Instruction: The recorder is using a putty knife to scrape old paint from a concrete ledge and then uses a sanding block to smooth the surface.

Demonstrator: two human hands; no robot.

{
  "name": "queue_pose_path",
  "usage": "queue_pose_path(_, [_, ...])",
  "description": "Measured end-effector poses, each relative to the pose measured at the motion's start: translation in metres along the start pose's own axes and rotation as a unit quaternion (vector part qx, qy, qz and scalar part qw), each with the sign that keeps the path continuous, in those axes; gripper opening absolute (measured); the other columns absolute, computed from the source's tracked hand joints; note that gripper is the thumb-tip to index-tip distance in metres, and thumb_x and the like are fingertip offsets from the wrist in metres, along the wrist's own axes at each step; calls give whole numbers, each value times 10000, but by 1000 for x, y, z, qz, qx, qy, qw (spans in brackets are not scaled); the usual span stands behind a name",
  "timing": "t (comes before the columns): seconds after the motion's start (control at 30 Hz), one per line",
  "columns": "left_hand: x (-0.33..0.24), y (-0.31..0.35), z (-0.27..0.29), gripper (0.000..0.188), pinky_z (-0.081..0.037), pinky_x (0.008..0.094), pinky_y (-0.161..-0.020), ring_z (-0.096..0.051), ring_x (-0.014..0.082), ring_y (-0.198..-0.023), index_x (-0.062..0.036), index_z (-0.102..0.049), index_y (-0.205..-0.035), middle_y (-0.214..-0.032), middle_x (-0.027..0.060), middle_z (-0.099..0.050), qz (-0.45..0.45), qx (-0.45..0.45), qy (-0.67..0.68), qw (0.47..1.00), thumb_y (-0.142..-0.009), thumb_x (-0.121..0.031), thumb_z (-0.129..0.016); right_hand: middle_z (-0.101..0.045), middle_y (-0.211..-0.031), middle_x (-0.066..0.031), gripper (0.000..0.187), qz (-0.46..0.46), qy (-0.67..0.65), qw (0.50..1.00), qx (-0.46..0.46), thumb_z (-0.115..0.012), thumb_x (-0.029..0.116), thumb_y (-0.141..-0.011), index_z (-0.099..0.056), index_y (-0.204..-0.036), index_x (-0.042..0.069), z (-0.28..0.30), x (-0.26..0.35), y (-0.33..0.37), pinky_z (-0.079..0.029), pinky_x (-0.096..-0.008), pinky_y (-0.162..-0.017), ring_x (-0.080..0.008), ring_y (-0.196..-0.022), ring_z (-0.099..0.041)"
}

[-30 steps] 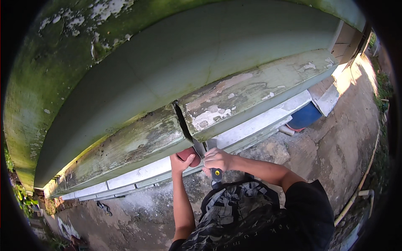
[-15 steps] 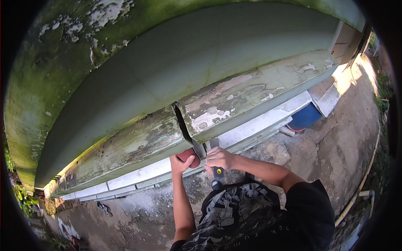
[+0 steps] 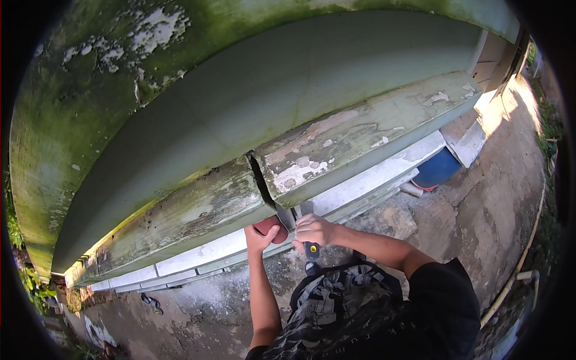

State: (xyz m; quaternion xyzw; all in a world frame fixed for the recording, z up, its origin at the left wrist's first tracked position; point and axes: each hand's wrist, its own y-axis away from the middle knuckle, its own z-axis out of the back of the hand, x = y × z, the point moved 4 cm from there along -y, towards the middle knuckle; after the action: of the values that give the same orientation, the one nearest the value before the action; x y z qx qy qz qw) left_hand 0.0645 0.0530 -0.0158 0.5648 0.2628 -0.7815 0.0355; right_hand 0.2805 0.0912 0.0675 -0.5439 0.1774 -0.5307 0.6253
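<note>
Head view: right hand (image 3: 313,230) gripping scraper (image 3: 298,223)

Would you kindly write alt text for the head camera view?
Two bare hands work at a dark crack in a weathered, peeling green ledge: the right hand grips a flat-bladed tool with a black-and-yellow handle, the left hand holds a reddish object beside it.

I see bare forearms, a black short-sleeved shirt (image 3: 438,312) and grey-and-black patterned camouflage cloth (image 3: 342,306) below it.
</note>
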Motion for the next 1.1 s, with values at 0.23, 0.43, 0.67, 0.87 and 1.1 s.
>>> queue_pose_path(0.23, [-11,-2,-5,675,-511,413,-890,-645,284,-990,-5,-614,-1160,-1071,156,-656,16,0,-8,1000,-662,-350,-910,-468,-549,-55,312,26,21,999,22,-693,-10,-747,-438,-589,74,2,0,0,-396,-379,-471,-257,-461,-495])
queue_pose_path(0.43, [6,4,-1,674,-512,410,-886,-643,277,-993,-4,-610,-1164,-1092,156,-646,8,-14,1,1000,-661,-338,-909,-398,-545,-59,376,32,-2,998,46,-699,-21,-756,-389,-566,73,-1,5,-1,-392,-383,-470,-257,-463,-456])
queue_pose_path(0.67, [8,5,2,868,-489,419,-935,-596,263,-1073,11,-466,-1313,-1186,150,-575,11,41,-46,998,-687,-400,-905,-440,-538,-52,327,20,1,999,45,-687,16,-779,-427,-591,83,-7,4,1,-385,-385,-465,-254,-449,-471])
queue_pose_path(0.87, [13,5,4,838,-488,420,-936,-598,265,-1073,14,-491,-1288,-1176,153,-584,1,35,-31,999,-684,-396,-903,-440,-549,-68,336,9,-26,999,36,-696,-49,-724,-417,-579,69,-7,3,-3,-394,-386,-460,-264,-462,-485])
queue_pose_path(1.1, [5,3,-3,771,-501,413,-905,-622,270,-1026,10,-545,-1227,-1132,155,-617,9,20,-20,1000,-670,-381,-909,-433,-546,-59,341,24,9,999,29,-694,-32,-726,-409,-574,77,-5,2,-5,-394,-380,-458,-259,-453,-471])
